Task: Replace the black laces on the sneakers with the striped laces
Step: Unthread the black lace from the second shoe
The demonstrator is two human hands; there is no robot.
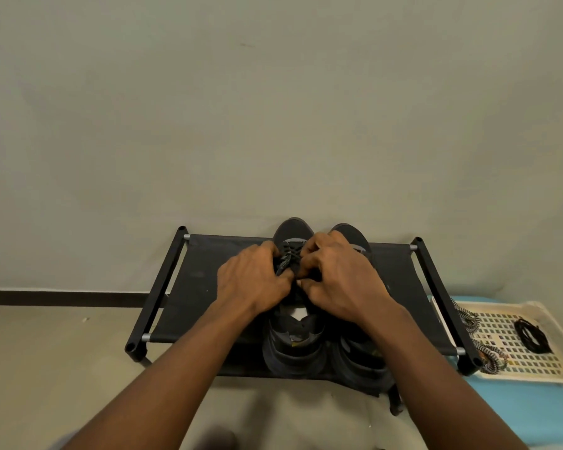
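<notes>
Two dark sneakers stand side by side on a black shoe rack (208,280), toes toward the wall. The left sneaker (293,339) still carries a black lace (291,250) across its eyelets. My left hand (254,280) and my right hand (338,280) are both on its lacing, fingers curled and pinching the black lace. The right sneaker (361,362) is mostly hidden under my right forearm. Striped laces (470,323) lie at the left edge of a cream tray, and a bundle of black lace (533,336) lies in the same tray.
The cream perforated tray (520,362) sits on a light blue surface (517,410) right of the rack. A plain wall stands directly behind the rack. Beige floor (46,352) spreads to the left and in front.
</notes>
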